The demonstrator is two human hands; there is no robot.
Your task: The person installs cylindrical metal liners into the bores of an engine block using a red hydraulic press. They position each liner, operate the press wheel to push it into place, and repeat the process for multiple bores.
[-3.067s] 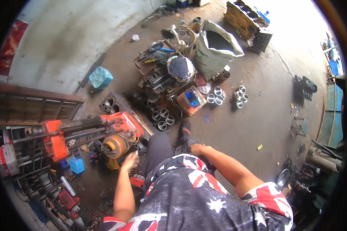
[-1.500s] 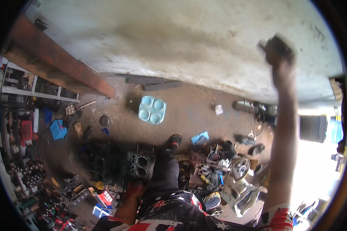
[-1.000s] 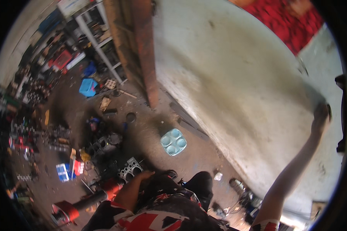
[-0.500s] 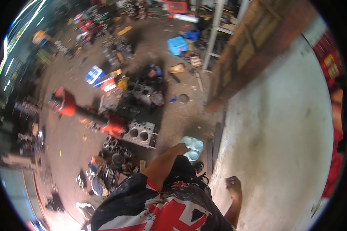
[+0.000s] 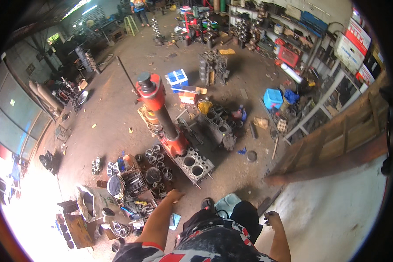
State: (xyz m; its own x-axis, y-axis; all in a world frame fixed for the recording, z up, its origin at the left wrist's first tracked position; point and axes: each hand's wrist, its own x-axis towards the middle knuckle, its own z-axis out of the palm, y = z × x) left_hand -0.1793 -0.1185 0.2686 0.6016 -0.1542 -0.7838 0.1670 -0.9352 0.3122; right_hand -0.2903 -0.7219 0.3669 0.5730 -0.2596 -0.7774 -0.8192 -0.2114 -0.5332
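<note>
My left hand (image 5: 174, 195) hangs in front of me with its fingers loosely stretched, holding nothing that I can see. Nearest to it are an engine block (image 5: 194, 167) with two large round bores and a group of metal rings and cylinder-shaped parts (image 5: 159, 162) on the floor. On that block stands a red machine (image 5: 150, 98) with a thick dark column. Low on my right side is my right hand (image 5: 273, 219), fingers slightly bent and apart, with nothing visible in it. A pale blue plastic stool (image 5: 227, 203) is by my legs, partly hidden by them.
A second engine block (image 5: 218, 123) lies behind the machine, and another (image 5: 213, 66) farther back. At the right are a light blue basket (image 5: 273, 98), a wooden frame (image 5: 336, 144) and a pale surface (image 5: 323, 209). Another person (image 5: 139, 11) stands far off.
My view has swung up and to the left, showing more of the workshop. My left hand, earlier over the pale blue stool, is now apart from it, nearer the engine block.
</note>
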